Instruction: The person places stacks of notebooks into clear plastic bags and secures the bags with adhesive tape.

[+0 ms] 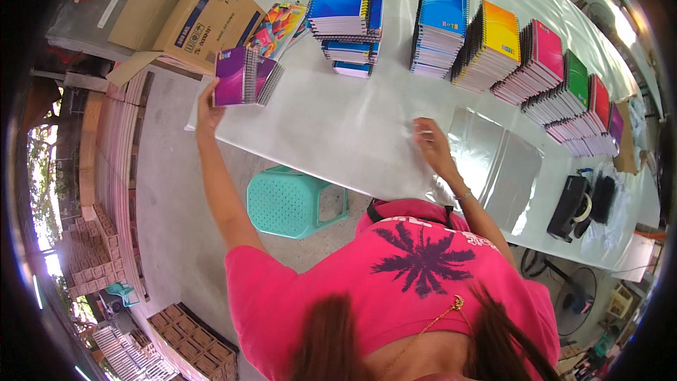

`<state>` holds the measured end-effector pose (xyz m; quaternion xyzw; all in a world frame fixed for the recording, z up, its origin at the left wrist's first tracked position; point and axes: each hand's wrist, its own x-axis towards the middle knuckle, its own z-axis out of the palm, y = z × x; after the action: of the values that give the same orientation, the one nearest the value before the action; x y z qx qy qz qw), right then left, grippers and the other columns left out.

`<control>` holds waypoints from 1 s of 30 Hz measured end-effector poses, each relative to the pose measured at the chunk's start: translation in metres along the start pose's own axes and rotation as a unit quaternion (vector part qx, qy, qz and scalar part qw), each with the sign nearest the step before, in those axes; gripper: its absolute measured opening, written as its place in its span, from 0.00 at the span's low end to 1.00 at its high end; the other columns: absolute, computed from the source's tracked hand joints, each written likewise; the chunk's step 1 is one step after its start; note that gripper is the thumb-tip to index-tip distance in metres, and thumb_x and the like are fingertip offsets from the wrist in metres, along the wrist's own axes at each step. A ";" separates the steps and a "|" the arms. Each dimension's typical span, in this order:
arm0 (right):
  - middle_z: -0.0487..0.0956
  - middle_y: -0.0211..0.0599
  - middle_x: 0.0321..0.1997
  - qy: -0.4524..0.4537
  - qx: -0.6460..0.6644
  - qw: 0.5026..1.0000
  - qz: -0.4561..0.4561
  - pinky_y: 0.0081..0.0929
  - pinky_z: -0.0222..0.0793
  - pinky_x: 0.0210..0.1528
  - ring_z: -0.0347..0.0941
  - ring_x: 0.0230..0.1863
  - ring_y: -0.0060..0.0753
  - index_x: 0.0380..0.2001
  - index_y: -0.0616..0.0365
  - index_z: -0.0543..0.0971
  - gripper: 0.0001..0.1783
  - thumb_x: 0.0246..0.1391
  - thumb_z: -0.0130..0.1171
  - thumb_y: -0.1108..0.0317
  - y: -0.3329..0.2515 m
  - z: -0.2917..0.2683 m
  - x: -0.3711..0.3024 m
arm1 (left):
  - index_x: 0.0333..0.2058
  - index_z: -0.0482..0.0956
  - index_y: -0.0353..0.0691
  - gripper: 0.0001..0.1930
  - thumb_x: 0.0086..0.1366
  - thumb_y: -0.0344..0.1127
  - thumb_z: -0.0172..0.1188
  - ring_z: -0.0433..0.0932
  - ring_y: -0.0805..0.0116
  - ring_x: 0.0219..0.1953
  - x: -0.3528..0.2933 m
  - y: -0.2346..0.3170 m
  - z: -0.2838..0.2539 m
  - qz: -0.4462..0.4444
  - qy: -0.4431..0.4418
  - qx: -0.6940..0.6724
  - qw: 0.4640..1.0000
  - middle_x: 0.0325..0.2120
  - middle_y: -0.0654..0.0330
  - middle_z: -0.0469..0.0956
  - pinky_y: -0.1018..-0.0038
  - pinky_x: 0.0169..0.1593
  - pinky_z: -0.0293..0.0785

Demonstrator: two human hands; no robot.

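Observation:
My left hand (209,106) is stretched out to the table's left end, its fingers closed on the edge of a purple spiral notebook (230,79). Another purple notebook (266,79) leans right beside it, coil upward. My right hand (431,142) hovers over the table's near side with loosely bent fingers, slightly blurred, and nothing shows in it. Close to its right lie clear plastic sheets (493,169). Across the far side stand stacks of spiral notebooks: blue (440,25), yellow (493,39), pink (539,53), green (575,85) and red (599,102).
An open cardboard box (204,25) stands at the far left, next to colourful-covered books (278,28). A stepped blue notebook pile (342,0) is at the back middle. Black tape dispensers (570,204) sit at the right. A green stool (285,201) is below the table edge.

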<state>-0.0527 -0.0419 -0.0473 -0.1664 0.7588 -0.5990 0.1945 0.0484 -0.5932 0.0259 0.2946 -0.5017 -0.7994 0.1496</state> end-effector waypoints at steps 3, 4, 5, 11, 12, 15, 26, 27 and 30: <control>0.76 0.35 0.43 0.033 -0.021 0.999 0.029 0.24 0.70 0.41 0.74 0.38 0.26 0.47 0.57 0.75 0.14 0.57 0.55 0.72 0.018 -0.033 -0.013 | 0.60 0.68 0.52 0.33 0.58 0.57 0.56 0.66 0.63 0.57 0.024 0.019 -0.022 -0.074 0.060 0.394 0.914 0.58 0.58 0.68 0.54 0.57 0.59; 0.77 0.36 0.42 0.046 -0.060 0.996 0.044 0.25 0.70 0.40 0.75 0.37 0.25 0.47 0.57 0.75 0.13 0.58 0.54 0.71 0.023 -0.044 -0.017 | 0.61 0.66 0.55 0.35 0.55 0.59 0.56 0.63 0.60 0.59 0.033 0.017 -0.020 -0.080 0.070 0.411 0.905 0.61 0.58 0.64 0.51 0.58 0.55; 0.77 0.36 0.42 0.052 -0.058 0.996 0.050 0.25 0.70 0.40 0.75 0.37 0.26 0.47 0.57 0.75 0.13 0.58 0.53 0.71 0.029 -0.051 -0.022 | 0.62 0.64 0.58 0.37 0.53 0.61 0.55 0.59 0.57 0.61 0.038 0.013 -0.023 -0.087 0.084 0.429 0.895 0.63 0.58 0.60 0.48 0.59 0.52; 0.77 0.42 0.40 0.100 -0.120 0.988 0.002 0.31 0.71 0.41 0.76 0.37 0.35 0.42 0.60 0.77 0.10 0.57 0.52 0.74 0.034 -0.057 -0.040 | 0.67 0.55 0.65 0.40 0.54 0.60 0.52 0.55 0.51 0.63 0.050 0.002 -0.044 -0.068 0.053 0.379 0.921 0.67 0.59 0.54 0.43 0.59 0.48; 0.76 0.44 0.39 0.101 -0.114 0.988 -0.015 0.31 0.71 0.41 0.75 0.38 0.40 0.40 0.61 0.78 0.09 0.56 0.52 0.75 0.029 -0.054 -0.040 | 0.66 0.57 0.65 0.39 0.54 0.59 0.51 0.56 0.51 0.63 0.050 -0.006 -0.043 -0.062 0.068 0.372 0.924 0.66 0.60 0.55 0.44 0.58 0.50; 0.74 0.45 0.36 0.056 -0.171 0.982 -0.052 0.36 0.70 0.38 0.74 0.35 0.46 0.37 0.61 0.77 0.08 0.53 0.54 0.76 0.007 -0.051 -0.031 | 0.67 0.55 0.63 0.36 0.58 0.54 0.48 0.53 0.52 0.65 0.047 -0.010 -0.047 -0.060 0.073 0.327 0.940 0.67 0.63 0.54 0.41 0.59 0.46; 0.74 0.45 0.36 0.005 -0.265 0.954 -0.138 0.44 0.69 0.43 0.73 0.39 0.53 0.35 0.58 0.75 0.07 0.51 0.51 0.76 -0.017 -0.045 0.001 | 0.64 0.63 0.62 0.32 0.58 0.48 0.45 0.55 0.59 0.66 0.070 -0.035 -0.063 -0.023 0.067 0.350 0.934 0.65 0.63 0.59 0.36 0.57 0.45; 0.75 0.45 0.36 -0.002 -0.272 0.953 -0.135 0.44 0.69 0.43 0.73 0.39 0.54 0.34 0.59 0.76 0.07 0.51 0.51 0.77 -0.021 -0.046 0.001 | 0.64 0.63 0.62 0.31 0.59 0.46 0.46 0.55 0.58 0.66 0.077 -0.037 -0.062 0.024 0.004 0.355 0.935 0.64 0.60 0.60 0.38 0.59 0.47; 0.74 0.46 0.35 0.019 -0.241 0.946 -0.216 0.44 0.68 0.43 0.72 0.40 0.54 0.33 0.60 0.76 0.06 0.52 0.51 0.77 -0.034 -0.044 0.013 | 0.62 0.65 0.60 0.28 0.61 0.40 0.48 0.57 0.55 0.65 0.059 0.009 -0.083 0.211 0.007 0.497 0.842 0.61 0.54 0.63 0.48 0.61 0.54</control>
<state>-0.0849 -0.0191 -0.0064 -0.3561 0.8299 -0.4294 0.0001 0.0531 -0.6875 -0.0120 0.2225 -0.8807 -0.3896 0.1518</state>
